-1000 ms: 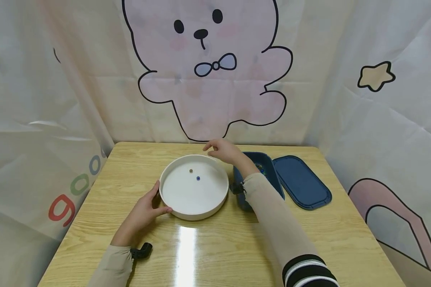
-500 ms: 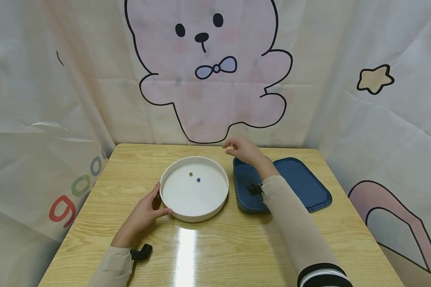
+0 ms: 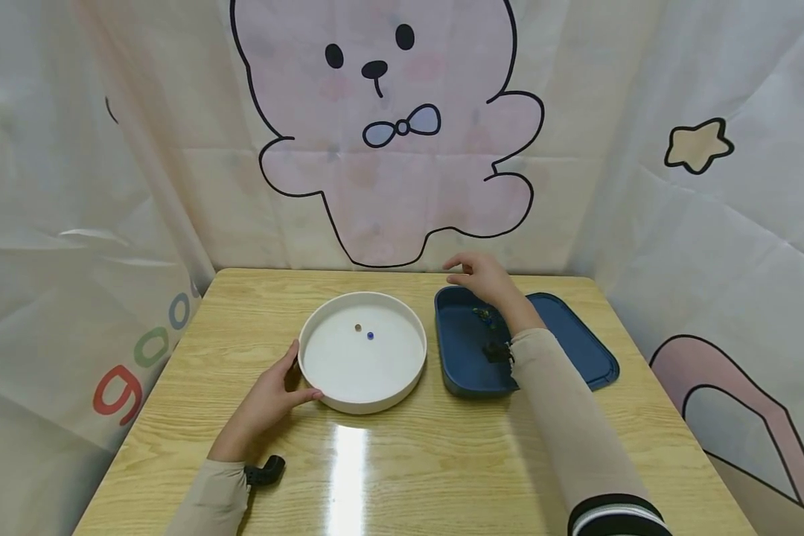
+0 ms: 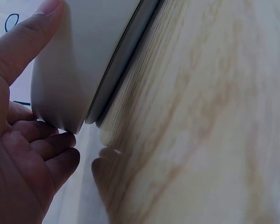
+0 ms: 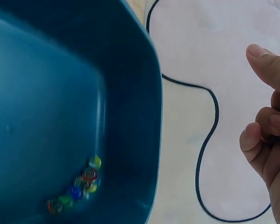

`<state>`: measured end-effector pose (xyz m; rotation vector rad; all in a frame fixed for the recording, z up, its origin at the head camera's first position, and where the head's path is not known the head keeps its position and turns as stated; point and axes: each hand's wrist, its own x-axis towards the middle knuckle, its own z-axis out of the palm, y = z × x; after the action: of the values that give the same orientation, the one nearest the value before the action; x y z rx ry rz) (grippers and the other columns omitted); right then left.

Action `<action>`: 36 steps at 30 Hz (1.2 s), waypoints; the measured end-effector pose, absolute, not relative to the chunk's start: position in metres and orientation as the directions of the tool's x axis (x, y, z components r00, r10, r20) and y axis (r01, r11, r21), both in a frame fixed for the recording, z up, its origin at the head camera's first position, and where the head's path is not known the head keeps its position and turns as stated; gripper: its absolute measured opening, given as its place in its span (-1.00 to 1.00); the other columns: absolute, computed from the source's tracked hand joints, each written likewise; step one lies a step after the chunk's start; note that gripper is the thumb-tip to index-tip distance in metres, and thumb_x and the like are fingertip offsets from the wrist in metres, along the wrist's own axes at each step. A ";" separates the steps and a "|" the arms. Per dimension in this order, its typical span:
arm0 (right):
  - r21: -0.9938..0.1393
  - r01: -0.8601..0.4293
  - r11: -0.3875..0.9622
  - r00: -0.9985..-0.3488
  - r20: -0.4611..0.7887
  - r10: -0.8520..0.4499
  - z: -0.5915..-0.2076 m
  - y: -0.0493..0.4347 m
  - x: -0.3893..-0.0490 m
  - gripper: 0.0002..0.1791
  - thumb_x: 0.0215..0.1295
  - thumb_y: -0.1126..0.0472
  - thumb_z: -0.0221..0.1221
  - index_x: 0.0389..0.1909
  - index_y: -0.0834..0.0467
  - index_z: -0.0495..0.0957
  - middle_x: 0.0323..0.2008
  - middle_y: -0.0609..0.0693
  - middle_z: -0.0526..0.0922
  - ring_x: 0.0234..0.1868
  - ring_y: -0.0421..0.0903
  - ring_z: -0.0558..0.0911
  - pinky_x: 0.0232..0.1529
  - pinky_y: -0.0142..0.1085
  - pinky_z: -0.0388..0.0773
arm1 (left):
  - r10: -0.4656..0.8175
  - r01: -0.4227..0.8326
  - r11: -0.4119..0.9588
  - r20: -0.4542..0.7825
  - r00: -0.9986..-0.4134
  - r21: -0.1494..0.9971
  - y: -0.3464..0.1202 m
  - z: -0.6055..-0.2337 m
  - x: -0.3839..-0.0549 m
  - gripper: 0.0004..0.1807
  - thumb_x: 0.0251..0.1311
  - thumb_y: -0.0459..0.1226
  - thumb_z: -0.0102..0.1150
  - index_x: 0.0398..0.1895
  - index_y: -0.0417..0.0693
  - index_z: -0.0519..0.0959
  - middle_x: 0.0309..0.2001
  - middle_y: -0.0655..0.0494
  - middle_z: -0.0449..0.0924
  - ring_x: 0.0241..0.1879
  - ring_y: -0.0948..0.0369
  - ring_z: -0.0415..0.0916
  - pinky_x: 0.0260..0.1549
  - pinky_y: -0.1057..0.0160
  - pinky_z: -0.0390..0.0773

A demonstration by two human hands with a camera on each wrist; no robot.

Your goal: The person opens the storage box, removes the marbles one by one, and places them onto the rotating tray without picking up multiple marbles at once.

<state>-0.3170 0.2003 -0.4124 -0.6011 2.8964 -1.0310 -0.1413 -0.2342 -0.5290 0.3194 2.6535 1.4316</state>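
Note:
A white round tray [image 3: 362,372] stands on the table with a blue marble [image 3: 371,336] and a brownish marble [image 3: 358,327] inside. My left hand [image 3: 268,402] holds its near left side, thumb at the front and fingers round the left. The left wrist view shows curled fingers [image 4: 51,140] against the lower edge of the tray wall. Above the far end of a blue plastic box [image 3: 465,376] hovers my right hand [image 3: 489,283], fingers loosely bent, nothing visible in them. Several glass marbles [image 5: 76,192] lie in a corner of that box, partly hidden by the arm in the head view.
A flat blue lid [image 3: 576,335] lies right of the box, partly behind the right forearm. Light wood tabletop [image 3: 429,461] extends in front. A printed curtain [image 3: 388,208] hangs along the back edge and both sides.
My right hand has moved right, from the far rim of the white tray to over the far end of the blue box. My left hand stays on the tray.

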 end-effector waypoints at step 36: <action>-0.646 -0.161 0.746 -0.983 0.038 -0.179 -0.468 0.265 -0.324 -0.75 0.37 0.19 0.35 0.03 0.10 0.72 0.31 0.21 0.30 0.32 0.25 0.33 0.33 0.21 0.31 | 0.227 0.106 0.535 -0.022 -0.974 0.838 -0.233 -0.529 -0.139 0.33 0.05 0.15 0.51 0.68 -0.08 -0.16 0.65 -0.07 -0.15 0.62 -0.10 -0.17 0.52 -0.25 -0.01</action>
<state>-0.3236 0.2645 -0.4678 -0.2829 2.9105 -1.0732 -0.1391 -0.2331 -0.5294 0.2881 2.6384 1.4265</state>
